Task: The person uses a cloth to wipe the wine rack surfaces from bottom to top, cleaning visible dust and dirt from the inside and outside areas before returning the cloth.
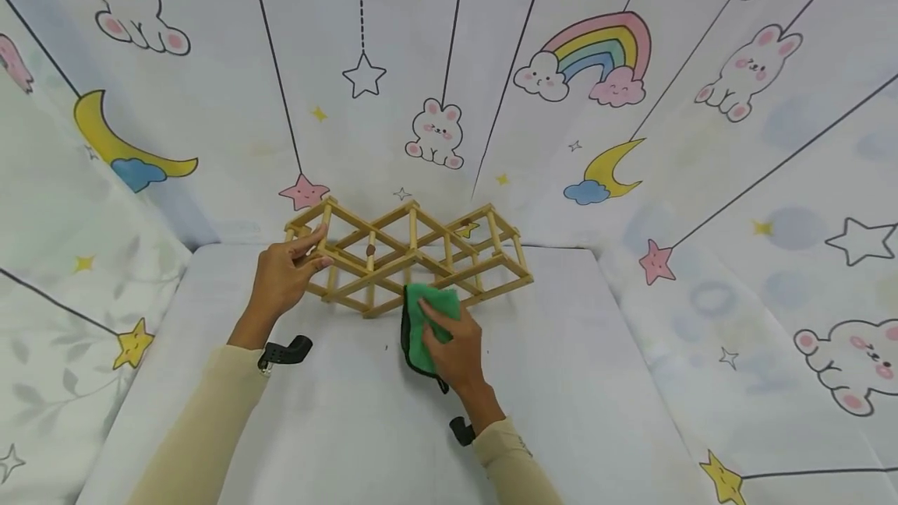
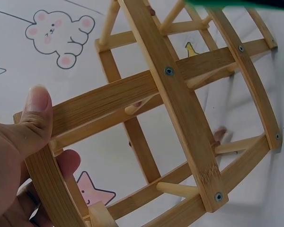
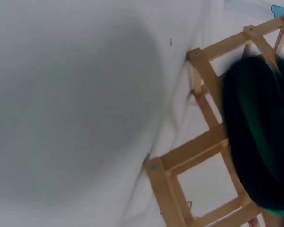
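A folding bamboo lattice rack [image 1: 415, 254] stands stretched out on the white surface, its slats crossed and joined by round dowels. My left hand [image 1: 281, 275] grips the rack's left end; in the left wrist view the thumb [image 2: 35, 113] lies on one side of a slat [image 2: 175, 101] with fingers behind it. In my right hand [image 1: 457, 345] is a green cloth [image 1: 415, 341] with a dark edge, pressed against the rack's front near the middle. The right wrist view shows the cloth [image 3: 251, 132] dark and blurred over the slats, and that hand's fingers are hidden there.
The rack rests on a white-covered table [image 1: 351, 427]. Behind and at both sides hangs a white printed backdrop [image 1: 484, 131] with bunnies, stars, moons and a rainbow. Black straps with small devices [image 1: 288, 351] sit on both wrists.
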A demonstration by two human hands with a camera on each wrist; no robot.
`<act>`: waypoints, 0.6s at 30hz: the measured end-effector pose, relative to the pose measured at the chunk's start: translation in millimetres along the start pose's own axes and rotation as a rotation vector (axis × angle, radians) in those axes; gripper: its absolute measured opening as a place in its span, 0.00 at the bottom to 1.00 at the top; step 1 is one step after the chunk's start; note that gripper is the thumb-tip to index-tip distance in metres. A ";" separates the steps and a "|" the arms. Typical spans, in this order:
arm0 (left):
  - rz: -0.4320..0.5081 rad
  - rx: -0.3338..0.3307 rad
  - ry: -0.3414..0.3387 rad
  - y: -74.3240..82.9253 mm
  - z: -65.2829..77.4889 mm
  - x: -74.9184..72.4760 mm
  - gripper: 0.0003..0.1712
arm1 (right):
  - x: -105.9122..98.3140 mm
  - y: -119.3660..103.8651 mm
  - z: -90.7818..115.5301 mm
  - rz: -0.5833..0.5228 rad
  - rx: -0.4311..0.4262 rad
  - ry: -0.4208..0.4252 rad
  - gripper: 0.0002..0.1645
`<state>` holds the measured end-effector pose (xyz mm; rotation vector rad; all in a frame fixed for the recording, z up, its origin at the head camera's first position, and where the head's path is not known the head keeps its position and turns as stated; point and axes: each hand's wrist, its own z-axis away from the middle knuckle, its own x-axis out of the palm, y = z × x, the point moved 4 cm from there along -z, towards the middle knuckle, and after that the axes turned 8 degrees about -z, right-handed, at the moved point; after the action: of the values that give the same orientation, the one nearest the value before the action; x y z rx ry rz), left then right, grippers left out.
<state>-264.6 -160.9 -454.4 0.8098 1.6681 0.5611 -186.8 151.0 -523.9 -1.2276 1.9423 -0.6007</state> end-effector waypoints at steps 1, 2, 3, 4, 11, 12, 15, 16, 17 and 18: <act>0.003 0.002 0.000 0.7 -0.6 0.0 0.33 | -2.3 -2.6 -2.3 -0.016 -0.033 0.069 0.26; 0.002 0.002 0.000 1.4 -1.0 -0.2 0.33 | -4.6 -4.0 -5.6 -0.028 -0.055 0.140 0.26; 0.003 0.001 0.001 1.9 -1.5 -0.5 0.33 | -6.5 -4.6 -9.5 -0.022 -0.061 0.188 0.27; 0.005 0.001 0.003 2.4 -1.8 -0.8 0.33 | -6.6 -3.8 -13.5 0.001 -0.056 0.211 0.27; 0.012 -0.007 -0.011 1.5 0.0 -1.9 0.33 | -1.5 -8.5 -25.7 -0.005 -0.090 0.140 0.25; 0.008 -0.004 -0.009 1.4 -0.1 -2.4 0.33 | -0.8 -10.2 -26.6 -0.027 -0.091 0.152 0.25; 0.004 -0.001 0.007 1.0 -0.4 -3.6 0.33 | 8.6 -11.3 -27.8 -0.035 -0.042 0.126 0.26; 0.001 -0.005 0.009 0.9 -0.4 -3.4 0.33 | 13.3 -10.7 -26.9 -0.018 -0.013 0.087 0.25; -0.001 -0.009 0.008 0.5 -0.5 -2.7 0.33 | 17.4 -10.1 -25.0 -0.001 0.014 0.045 0.25; -0.005 -0.013 0.002 0.2 -0.5 -1.5 0.33 | 21.1 -10.0 -22.2 0.006 0.035 0.009 0.25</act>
<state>-264.9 -161.9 -453.2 0.7955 1.6663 0.5683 -204.4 127.6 -510.4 -1.1986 1.9347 -0.6358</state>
